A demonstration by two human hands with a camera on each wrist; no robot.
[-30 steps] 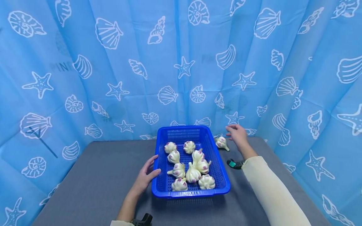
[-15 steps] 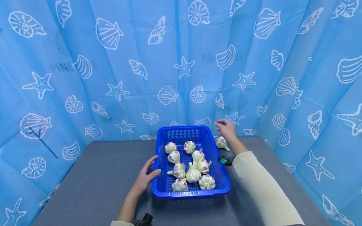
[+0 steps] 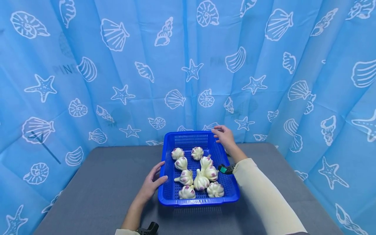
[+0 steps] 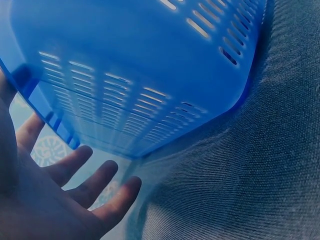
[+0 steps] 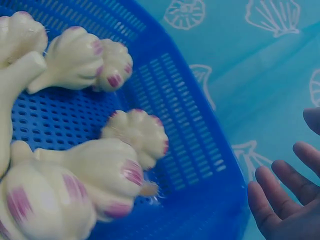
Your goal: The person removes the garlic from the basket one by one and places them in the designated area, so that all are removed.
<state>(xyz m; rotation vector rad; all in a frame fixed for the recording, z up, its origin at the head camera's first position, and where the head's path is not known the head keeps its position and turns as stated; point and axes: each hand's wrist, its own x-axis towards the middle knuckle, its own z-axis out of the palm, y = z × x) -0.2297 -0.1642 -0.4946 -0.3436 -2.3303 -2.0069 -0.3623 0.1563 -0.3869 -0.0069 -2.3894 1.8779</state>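
Note:
A blue plastic basket stands on the table with several garlic bulbs inside, white with purple patches. My left hand rests at the basket's left rim; in the left wrist view its fingers spread straight beside the slotted outer wall. Over the basket's back right corner is my right hand, its fingers loosely bent and holding nothing. The right wrist view shows those fingers apart from one another, just outside the rim. Another garlic bulb outside the basket is almost wholly hidden behind the right forearm.
A grey cloth covers the table. A blue curtain with white shells and starfish hangs right behind the table's back edge and along both sides. Black wrist devices sit on both arms.
My right hand has moved left, from beyond the loose garlic bulb to the basket's back right corner, and its arm now covers that bulb. The left hand and basket keep their places.

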